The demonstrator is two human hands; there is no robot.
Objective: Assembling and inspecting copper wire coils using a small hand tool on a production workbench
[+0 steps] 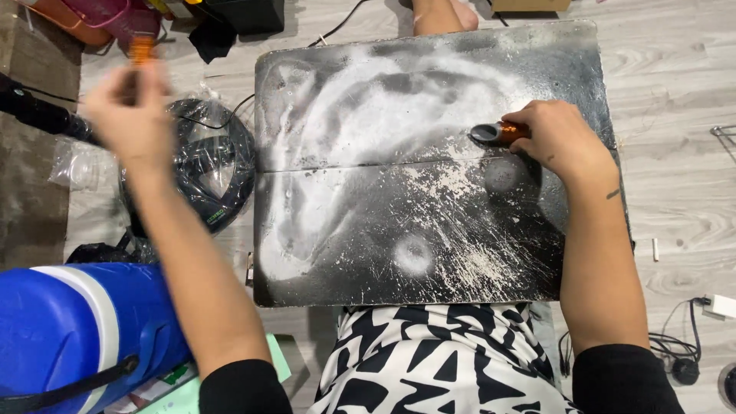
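Looking down at a dark board [429, 253] laid flat on a pale wood floor [675, 77]. Smeared nearly all over with white haze, scratchy streaks and a couple of round misty rings. Judging by that, well into it: heaviest white across the middle and left, with only the far right strip and the top corners showing mostly black. Can't tell from here whether the white is paint or powder.

Got the right hand [563, 142] down on the upper right part of the board, fingers curled shut round a small orange tube [512, 132]. Grey cap end pointing left, sitting right on the surface beside one of the misty rings. No fresh mark visible at the tip, so hard to say if anything is coming out.

Got the left hand [134, 115] lifted up off to the left, away from the board and blurred. Fingers closed on a second orange piece [140, 50] poking up out of the fist. Too blurry to say whether capped or not.

Under that hand, a black coil in clear plastic [218, 165] touching the board's left edge. Also a blue and white cooler [69, 322] at lower left, a bare foot [441, 15] past the far edge, and cables [682, 360] on the floor at right.
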